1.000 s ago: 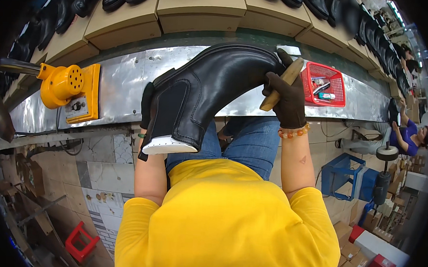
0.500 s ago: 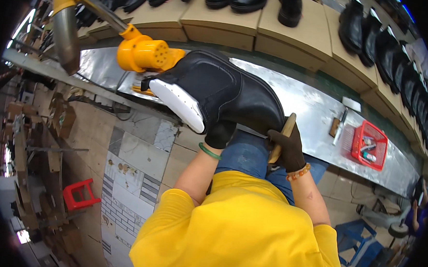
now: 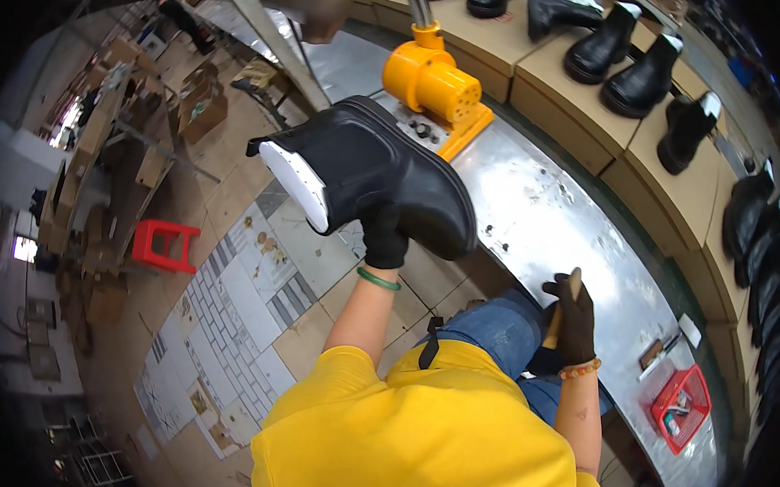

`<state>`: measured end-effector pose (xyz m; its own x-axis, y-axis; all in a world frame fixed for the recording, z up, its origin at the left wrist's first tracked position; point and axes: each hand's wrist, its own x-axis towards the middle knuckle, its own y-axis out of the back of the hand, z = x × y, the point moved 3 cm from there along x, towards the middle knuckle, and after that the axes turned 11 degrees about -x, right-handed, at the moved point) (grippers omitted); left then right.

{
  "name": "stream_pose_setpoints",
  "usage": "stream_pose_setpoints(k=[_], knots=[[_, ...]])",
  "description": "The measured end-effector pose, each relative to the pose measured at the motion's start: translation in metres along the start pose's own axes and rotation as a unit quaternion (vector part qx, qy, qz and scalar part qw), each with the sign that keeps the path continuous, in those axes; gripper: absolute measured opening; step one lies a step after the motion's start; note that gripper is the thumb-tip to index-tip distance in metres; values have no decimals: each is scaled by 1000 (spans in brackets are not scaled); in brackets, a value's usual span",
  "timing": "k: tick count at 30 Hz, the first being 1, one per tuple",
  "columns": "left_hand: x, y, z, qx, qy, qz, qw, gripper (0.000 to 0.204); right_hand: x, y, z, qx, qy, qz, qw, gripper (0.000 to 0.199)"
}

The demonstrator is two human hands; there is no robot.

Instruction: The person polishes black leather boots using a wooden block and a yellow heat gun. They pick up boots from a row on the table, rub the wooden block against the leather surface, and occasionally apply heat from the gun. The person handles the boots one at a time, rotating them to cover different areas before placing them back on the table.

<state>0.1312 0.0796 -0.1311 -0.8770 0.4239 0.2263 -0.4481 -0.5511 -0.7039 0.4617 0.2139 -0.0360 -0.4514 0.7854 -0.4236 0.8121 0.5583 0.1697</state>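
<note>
A black leather ankle boot is held up on its side over the bench's near edge, toe to the right. White material shows along the shaft opening at its left end. My left hand, in a dark glove, is closed on the boot from below, its fingers partly hidden behind it. My right hand, gloved too, grips a wooden brush by its pale, narrow back, beside my knee and apart from the boot. The bristles are hard to make out.
A yellow machine stands on the metal bench beyond the boot. Finished boots line cardboard boxes behind. At the right are a red basket and a wooden-handled tool. A red stool stands on the floor.
My right hand has drawn away from the boot's toe with the brush, to the right and down. The boot stays in my left hand; the whole view has turned.
</note>
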Motion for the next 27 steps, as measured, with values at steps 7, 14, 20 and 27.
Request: stream_pose_setpoints(k=[7,14,20,27], knots=[[52,-13,66,49,-67,18,996,39,13,19,39,32,-66,109,991,39],[82,-48,79,-85,-24,28,996,49,15,21,52,106,-75,116,985,39],[66,-69,77,-144,79,-20,986,57,11,18,53,200,-64,124,970,45],[-40,-78,-31,-148,313,-58,937,54,8,35,57,167,6,151,974,49]])
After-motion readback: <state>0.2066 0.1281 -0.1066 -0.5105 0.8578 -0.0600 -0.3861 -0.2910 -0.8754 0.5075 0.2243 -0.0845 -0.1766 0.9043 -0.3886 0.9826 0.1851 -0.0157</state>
